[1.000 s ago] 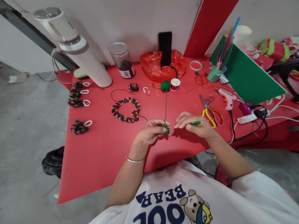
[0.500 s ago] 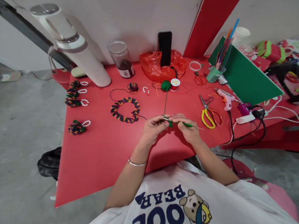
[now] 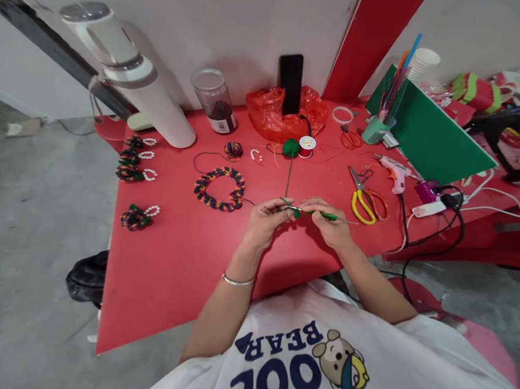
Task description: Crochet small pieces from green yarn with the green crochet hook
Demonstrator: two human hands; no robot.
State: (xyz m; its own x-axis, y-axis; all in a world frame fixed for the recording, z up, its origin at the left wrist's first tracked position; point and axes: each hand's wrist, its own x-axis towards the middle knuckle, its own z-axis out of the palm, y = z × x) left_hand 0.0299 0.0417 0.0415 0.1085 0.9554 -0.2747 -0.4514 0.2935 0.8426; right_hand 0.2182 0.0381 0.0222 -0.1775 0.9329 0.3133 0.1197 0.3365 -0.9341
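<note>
My right hand [image 3: 330,222] is closed on a crochet hook [image 3: 329,216] with a green handle, its metal tip pointing left. My left hand [image 3: 267,220] pinches a small piece of green crochet work [image 3: 297,213] at the hook's tip. From there a green strand runs up over the left fingers to a green yarn ball [image 3: 290,148] beside a thread spool [image 3: 307,145]. A multicoloured crocheted ring [image 3: 220,189] lies to the left of my hands, with a small multicoloured yarn ball [image 3: 233,150] above it.
Yellow-and-red-handled scissors [image 3: 362,197] and a pink glue gun [image 3: 395,173] lie to the right. Several beaded yarn pieces [image 3: 135,217] line the left edge. At the back stand a white bottle [image 3: 162,109], a jar [image 3: 215,103] and a phone [image 3: 292,84] against a red bag [image 3: 264,115].
The whole view has shifted slightly, with the table things a little further right. Both hands keep their hold, and the hook stays at the green work.
</note>
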